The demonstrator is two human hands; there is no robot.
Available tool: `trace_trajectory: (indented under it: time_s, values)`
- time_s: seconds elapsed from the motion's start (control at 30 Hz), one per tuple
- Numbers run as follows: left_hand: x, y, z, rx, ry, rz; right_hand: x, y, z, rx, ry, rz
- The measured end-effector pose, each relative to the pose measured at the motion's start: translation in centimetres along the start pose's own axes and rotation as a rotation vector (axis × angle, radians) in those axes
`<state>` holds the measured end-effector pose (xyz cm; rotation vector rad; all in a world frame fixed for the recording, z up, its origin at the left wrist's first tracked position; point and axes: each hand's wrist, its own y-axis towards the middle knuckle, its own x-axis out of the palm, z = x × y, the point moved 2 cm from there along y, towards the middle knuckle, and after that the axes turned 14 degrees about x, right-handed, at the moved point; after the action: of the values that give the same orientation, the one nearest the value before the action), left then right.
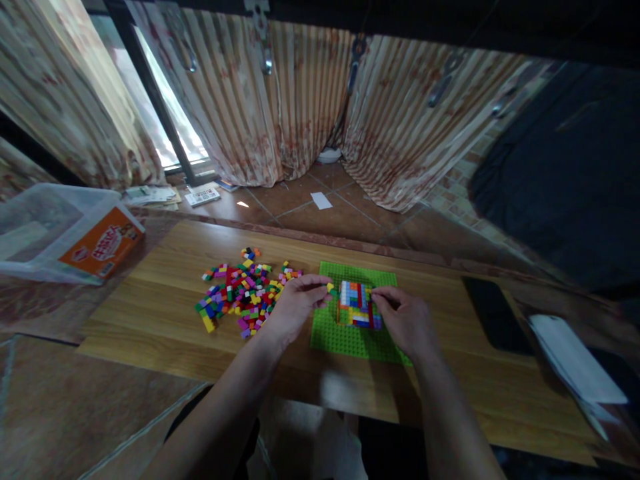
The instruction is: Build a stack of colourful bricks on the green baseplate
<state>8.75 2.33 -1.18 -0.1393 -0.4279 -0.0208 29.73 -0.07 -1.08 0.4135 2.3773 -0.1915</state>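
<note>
My left hand (301, 299) pinches small toy bricks (331, 290), yellow and green, above the left part of a green studded baseplate (330, 340). On the baseplate stands a low block of toy bricks (359, 305) in white, blue, red, yellow and orange. At its right edge my right hand (403, 316) has thumb and fingers closed together. What lies between those fingertips is too small to make out. A heap of loose toy bricks (245, 293) in many colours spreads over the table to the left of the baseplate, partly behind my left hand.
The wooden table (165, 313) runs across the view. A clear plastic bin (60, 230) with an orange label sits at the far left. At the right lie a dark phone-like slab (497, 315) and a white flat object (575, 360). Curtains (300, 100) hang beyond.
</note>
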Motion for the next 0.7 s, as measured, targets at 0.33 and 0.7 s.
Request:
trace_trajectory:
  time_s: [0.33,0.7]
  values:
    - [0.0,0.0,-0.1,-0.008,-0.025,-0.007,0.8,1.1,0.9,0.047,-0.091,0.222]
    - [0.0,-0.1,-0.1,-0.025,-0.036,-0.004,3.3,1.2,1.8,0.076,-0.167,0.088]
